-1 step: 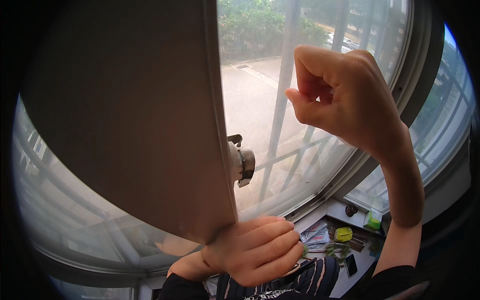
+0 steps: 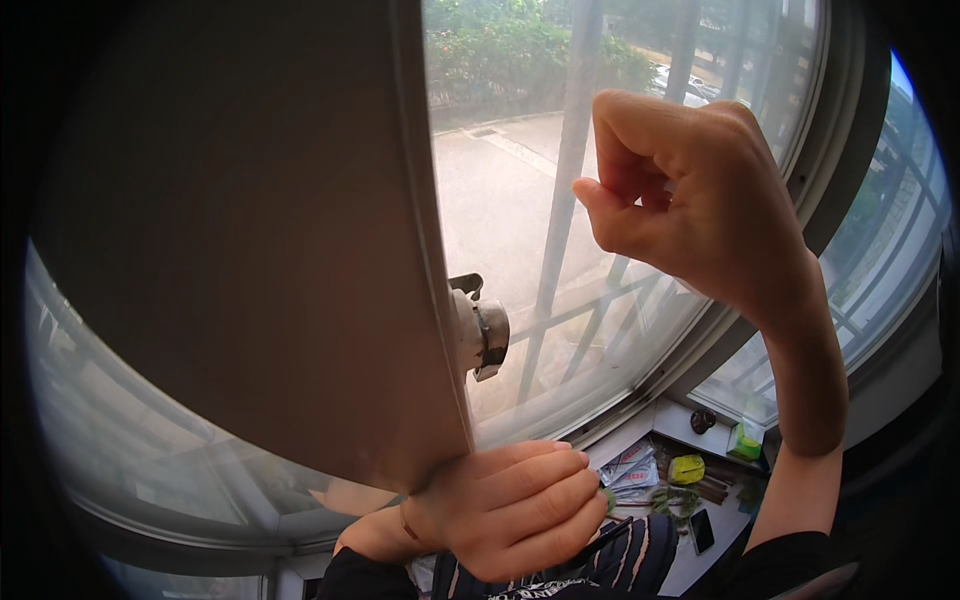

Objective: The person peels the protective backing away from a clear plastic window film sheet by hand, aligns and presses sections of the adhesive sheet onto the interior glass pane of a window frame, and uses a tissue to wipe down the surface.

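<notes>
A broad grey-beige panel (image 2: 250, 230) fills the left half, with a metal fitting (image 2: 485, 330) sticking out at its right edge. My left hand (image 2: 510, 505) is closed at the panel's bottom corner, fingers together and bent, thumb out of sight; it appears to grip that corner. Up in front of the bright window (image 2: 500, 180), right of the fitting, my right hand (image 2: 685, 195) is raised with fingers curled and thumb near the forefinger; I see nothing in it.
Barred windows flank me, one (image 2: 880, 230) at the far right. Below, the sill (image 2: 665, 415) holds a dark small object (image 2: 703, 421), green and yellow items (image 2: 687, 469), flat packets (image 2: 630, 470) and a black phone (image 2: 702, 530). A dark striped item (image 2: 640, 560) lies at the bottom.
The panel's upper edge has shifted a little to the left, and my left hand sits slightly lower. My right hand is nearly where it was.
</notes>
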Motion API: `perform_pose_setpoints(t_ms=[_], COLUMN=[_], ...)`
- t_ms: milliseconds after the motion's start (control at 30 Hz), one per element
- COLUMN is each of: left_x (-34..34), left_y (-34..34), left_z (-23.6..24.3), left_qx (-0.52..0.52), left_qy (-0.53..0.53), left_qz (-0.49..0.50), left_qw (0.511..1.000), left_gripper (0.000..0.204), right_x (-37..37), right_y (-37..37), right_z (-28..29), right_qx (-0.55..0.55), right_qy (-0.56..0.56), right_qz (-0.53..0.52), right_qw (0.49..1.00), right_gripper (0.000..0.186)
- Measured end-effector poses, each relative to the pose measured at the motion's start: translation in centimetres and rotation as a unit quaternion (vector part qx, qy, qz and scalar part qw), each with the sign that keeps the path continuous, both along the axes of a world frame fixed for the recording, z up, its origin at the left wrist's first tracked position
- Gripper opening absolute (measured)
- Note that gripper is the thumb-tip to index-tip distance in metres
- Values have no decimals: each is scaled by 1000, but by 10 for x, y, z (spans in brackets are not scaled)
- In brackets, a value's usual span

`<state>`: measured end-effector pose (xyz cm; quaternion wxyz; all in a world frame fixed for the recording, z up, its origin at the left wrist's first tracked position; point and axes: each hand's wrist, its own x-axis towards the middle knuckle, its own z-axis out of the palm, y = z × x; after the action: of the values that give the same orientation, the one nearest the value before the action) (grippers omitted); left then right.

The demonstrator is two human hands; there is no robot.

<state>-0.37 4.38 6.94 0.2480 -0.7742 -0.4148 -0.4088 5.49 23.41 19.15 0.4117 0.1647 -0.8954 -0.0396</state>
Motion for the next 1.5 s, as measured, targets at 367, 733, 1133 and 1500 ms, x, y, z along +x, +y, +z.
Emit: perform_pose_setpoints(t_ms=[367, 733, 1133, 1500], left_x=[-4, 2, 3, -3], left_y=[1, -2, -1, 3], left_z=[8, 0, 0, 0], left_qx=[-24, -28, -3, 0], left_qy=[41, 17, 8, 26], left_qz=[40, 83, 83, 9], left_qw=[998, 996, 997, 1000], left_gripper=[10, 6, 8, 12], right_x=[-3, -6, -3, -2], right_y=[19, 11, 5, 17], right_z=[3, 1, -2, 7], right_qx=[-30, 27, -4, -1], right_qy=[46, 22, 16, -18], right_qz=[41, 15, 35, 38], right_qw=[998, 999, 999, 999], right_gripper=[29, 31, 27, 27])
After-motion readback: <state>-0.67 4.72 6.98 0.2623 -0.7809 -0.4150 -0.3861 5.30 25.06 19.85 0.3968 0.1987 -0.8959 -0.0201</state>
